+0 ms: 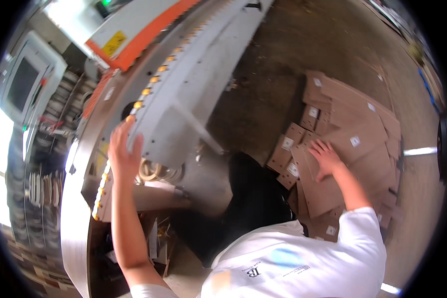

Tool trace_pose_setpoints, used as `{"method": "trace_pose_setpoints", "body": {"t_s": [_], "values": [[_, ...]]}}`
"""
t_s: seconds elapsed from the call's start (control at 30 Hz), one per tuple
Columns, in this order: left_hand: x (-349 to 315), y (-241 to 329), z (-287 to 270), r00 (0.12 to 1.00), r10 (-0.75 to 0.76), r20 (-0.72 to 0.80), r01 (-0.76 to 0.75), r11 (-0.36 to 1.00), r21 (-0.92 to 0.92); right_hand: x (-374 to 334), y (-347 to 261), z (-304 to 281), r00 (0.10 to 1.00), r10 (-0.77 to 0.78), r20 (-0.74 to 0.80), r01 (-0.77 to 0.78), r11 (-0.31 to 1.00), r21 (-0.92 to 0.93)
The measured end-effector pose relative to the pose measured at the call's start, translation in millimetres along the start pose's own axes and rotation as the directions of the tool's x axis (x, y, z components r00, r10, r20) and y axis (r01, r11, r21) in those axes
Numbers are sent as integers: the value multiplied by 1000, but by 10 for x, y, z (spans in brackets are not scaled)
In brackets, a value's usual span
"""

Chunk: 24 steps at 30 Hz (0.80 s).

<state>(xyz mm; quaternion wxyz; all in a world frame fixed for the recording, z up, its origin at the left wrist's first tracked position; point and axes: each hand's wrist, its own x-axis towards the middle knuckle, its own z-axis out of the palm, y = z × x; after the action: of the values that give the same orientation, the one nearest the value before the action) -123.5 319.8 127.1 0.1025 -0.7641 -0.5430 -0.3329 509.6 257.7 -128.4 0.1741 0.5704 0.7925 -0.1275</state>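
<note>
My left hand (125,151) is raised over the infeed of a long grey and orange machine (183,94), beside a row of small yellow rollers (146,92). Its thumb stands apart from the fingers and nothing shows in it; whether the fingertips touch the rail I cannot tell. On the right, my right hand (325,159) lies with fingers spread on the top brown panel (352,144) of an uneven stack. Small white labels (354,141) are stuck on several panels. Smaller brown boards with drilled holes (287,144) lie at the stack's left side.
A control panel with a dark screen (25,82) stands at the far left. Coils of edge banding (156,171) sit under the machine's rail. Stacked strips (44,188) fill shelving at the left. The concrete floor (283,54) stretches between machine and stack.
</note>
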Motion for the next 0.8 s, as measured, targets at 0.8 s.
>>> {"method": "trace_pose_setpoints", "body": {"t_s": [0.8], "values": [[-2454,2328,1778,527,246,814,846,-60,-529,-185,-2293,-1478,825,-362,-434,471,865,173]]}}
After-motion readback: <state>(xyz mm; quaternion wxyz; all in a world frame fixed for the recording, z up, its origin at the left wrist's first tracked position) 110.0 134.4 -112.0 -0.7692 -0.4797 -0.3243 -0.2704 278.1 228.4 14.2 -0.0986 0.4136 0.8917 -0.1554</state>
